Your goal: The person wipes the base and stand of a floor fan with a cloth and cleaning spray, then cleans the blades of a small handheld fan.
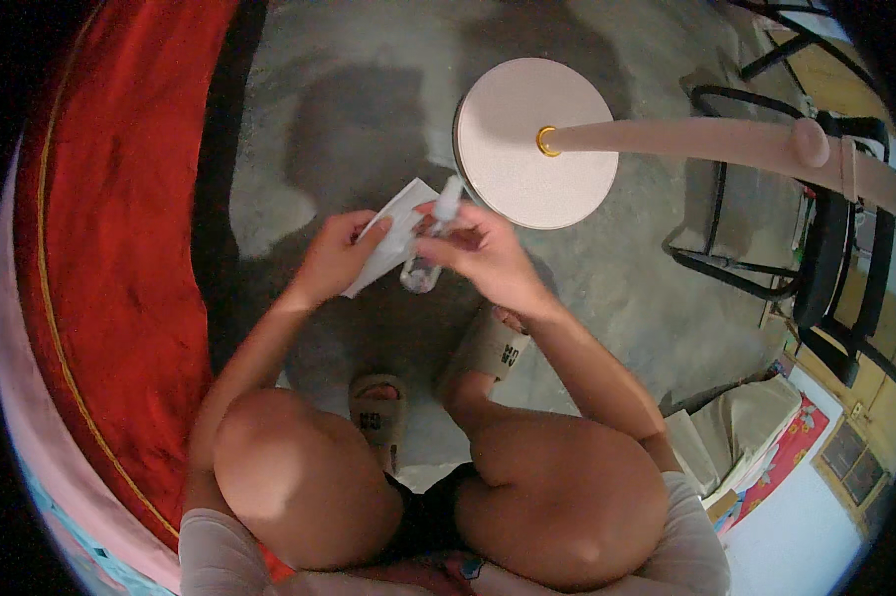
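Note:
My left hand (340,253) holds a folded white sheet (396,238), perhaps paper or tissue, its thumb lying over the upper face. Close beside it, my right hand (485,249) grips a small clear bottle (420,274) with a white top (449,197). The bottle is tilted, its top pointing away from me and its rounded base towards me. My right fingers cover the bottle's middle and are close to the sheet's right edge; whether they touch it I cannot tell. Both hands are above the floor, in front of my knees.
A round pale base (534,179) with a pole (664,140) stands on the concrete floor (604,313) ahead. Red cloth (135,223) hangs along the left. Black metal-framed chairs (824,246) are at the right, with a beige cloth item (746,425) nearer me. Slippers (377,421) are on my feet.

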Demonstrator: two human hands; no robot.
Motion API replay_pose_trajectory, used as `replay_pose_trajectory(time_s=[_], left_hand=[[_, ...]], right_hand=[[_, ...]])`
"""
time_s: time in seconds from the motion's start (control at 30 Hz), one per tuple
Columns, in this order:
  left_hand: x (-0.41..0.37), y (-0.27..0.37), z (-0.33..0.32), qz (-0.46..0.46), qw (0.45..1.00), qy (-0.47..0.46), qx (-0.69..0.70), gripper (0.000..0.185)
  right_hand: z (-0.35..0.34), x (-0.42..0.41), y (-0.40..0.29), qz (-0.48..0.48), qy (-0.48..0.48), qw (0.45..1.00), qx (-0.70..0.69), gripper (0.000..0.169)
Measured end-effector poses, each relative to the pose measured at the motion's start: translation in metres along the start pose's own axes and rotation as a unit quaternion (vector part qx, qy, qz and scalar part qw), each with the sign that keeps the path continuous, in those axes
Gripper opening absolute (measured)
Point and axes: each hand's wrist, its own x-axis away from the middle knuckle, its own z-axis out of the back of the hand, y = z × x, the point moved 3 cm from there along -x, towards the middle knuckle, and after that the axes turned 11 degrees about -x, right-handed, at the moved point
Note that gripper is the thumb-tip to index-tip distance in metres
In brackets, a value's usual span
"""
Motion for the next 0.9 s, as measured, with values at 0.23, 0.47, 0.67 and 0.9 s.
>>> replay_pose_trajectory(time_s=[0.23,0.47,0.67,0.9], left_hand=[[0.0,0.01,-0.029,-0.01,0.984,-0.019,0.178,0.031],[-0.012,-0.027,-0.034,-0.082,0.982,-0.091,0.14,0.027],[0.002,0.019,-0.036,-0.037,0.988,-0.099,0.116,0.04],[-0.001,0.025,-0.022,-0.057,0.945,-0.048,0.318,0.04]], right_hand=[[0.001,-0.001,0.021,0.048,0.036,0.997,0.038,0.039],[0.014,0.006,0.032,0.056,0.1,0.992,0.051,0.027],[0.025,0.002,0.033,0.175,0.163,0.96,0.147,0.036],[0.053,0.011,0.036,0.172,0.189,0.963,-0.083,0.047]])
